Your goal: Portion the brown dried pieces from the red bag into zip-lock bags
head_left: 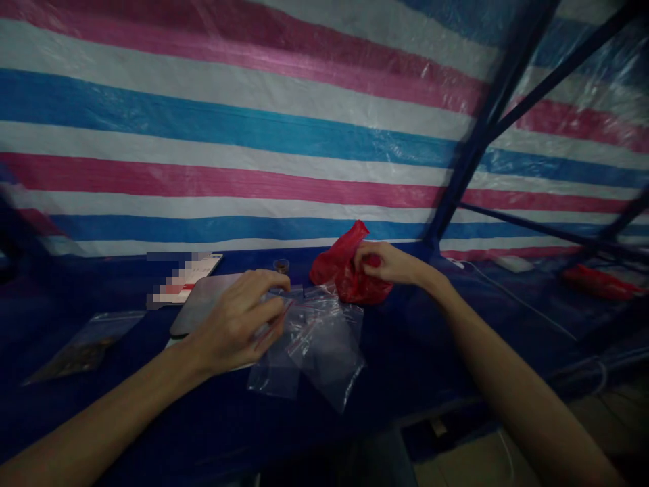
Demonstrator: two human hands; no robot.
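My left hand (242, 318) pinches the top of a clear zip bag (324, 352), one of several empty clear zip bags lying on the dark blue table (152, 406). My right hand (385, 264) is closed on a crumpled red plastic bag (345, 274) at the back of the table. A flat grey scale plate (200, 308) lies under and behind my left hand. A small round container (281, 265) stands just behind it.
A filled clear bag (84, 348) lies at the left. A phone (190, 277) leans behind the scale. A striped tarp wall (253, 135) backs the table. White cable and adapter (512, 264) and another red bag (598, 281) lie at the right.
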